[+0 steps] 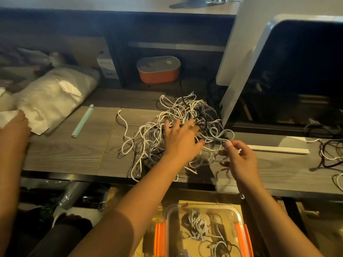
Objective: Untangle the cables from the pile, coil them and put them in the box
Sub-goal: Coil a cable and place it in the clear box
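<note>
Cables [198,225] lie coiled in the box [200,205], but a big pile [185,112] waits on the table [74,154]. Left hand [181,138] presses flat on it; right hand [239,156] pinches one cable [220,139].

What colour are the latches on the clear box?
Orange latches on the clear box; head view.

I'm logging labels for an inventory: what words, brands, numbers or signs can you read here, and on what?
None can be read.
White box: dark marks on its face, too blurred to read.
Orange container: pale patches on its grey lid, too blurred to read.
Cable pile, clear box: no lettering visible.
</note>
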The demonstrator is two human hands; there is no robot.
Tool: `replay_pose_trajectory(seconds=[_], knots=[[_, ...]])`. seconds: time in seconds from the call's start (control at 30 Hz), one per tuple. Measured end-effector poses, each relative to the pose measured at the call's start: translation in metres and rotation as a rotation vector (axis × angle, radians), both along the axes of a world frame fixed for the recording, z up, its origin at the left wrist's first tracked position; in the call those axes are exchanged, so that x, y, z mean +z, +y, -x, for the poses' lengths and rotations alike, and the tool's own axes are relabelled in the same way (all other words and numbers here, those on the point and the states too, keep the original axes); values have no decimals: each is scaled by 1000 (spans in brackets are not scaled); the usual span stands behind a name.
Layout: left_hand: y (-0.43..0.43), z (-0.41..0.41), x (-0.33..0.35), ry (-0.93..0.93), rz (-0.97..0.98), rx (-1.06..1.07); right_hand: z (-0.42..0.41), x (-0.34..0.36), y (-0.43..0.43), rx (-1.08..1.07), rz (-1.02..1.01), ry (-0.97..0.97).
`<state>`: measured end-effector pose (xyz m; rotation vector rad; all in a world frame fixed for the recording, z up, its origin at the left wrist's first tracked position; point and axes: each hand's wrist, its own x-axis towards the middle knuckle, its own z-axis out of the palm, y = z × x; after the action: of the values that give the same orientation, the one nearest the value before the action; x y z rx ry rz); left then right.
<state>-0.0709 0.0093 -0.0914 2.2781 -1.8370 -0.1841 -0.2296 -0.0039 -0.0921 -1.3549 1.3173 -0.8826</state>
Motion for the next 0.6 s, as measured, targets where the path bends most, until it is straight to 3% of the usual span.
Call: replay_pose_trajectory(seconds=[0.17, 0.33, 0.43, 0.6], knots=[[12, 0, 7, -24, 206, 8, -2, 5, 1, 82, 116, 155], [0, 15, 3, 598, 235, -32, 0, 15, 2, 270, 170, 244], [-11, 14, -6, 631, 222, -35, 6, 19, 0, 328, 177, 310], [-10, 18, -15, 755, 245, -65, 8, 18, -5, 165, 60, 115]])
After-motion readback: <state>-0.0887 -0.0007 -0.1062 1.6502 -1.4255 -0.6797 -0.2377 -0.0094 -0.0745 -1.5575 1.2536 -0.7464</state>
